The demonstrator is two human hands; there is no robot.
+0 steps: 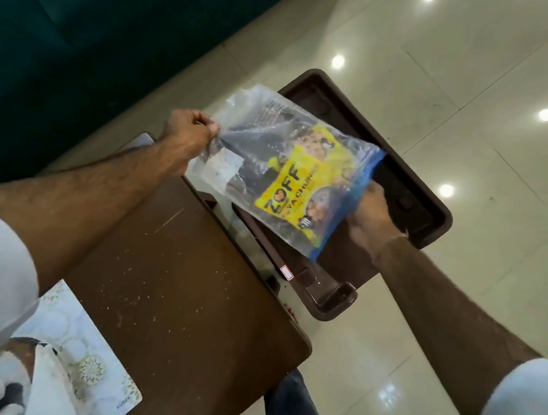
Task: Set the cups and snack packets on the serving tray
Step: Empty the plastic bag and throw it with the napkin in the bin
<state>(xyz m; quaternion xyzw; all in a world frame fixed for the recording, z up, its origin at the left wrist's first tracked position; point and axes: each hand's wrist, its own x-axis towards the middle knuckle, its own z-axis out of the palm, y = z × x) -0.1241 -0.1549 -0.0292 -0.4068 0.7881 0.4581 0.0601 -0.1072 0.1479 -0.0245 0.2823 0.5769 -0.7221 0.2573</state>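
A clear zip bag (pixel 253 135) holds a yellow snack packet (pixel 301 183) with black lettering and a darker packet behind it. My left hand (pixel 188 133) pinches the bag's upper left corner. My right hand (pixel 371 220) grips the bag's blue zip edge from below. The bag hangs tilted over a dark brown serving tray (pixel 422 187), which juts past the table's edge above the floor. No cups are in view.
A brown wooden table (pixel 170 281) lies below my left arm, speckled with crumbs. A patterned white placemat (pixel 75 349) with cloth on it sits at its near left corner. Glossy pale floor tiles (pixel 457 89) spread to the right; a dark green surface fills the upper left.
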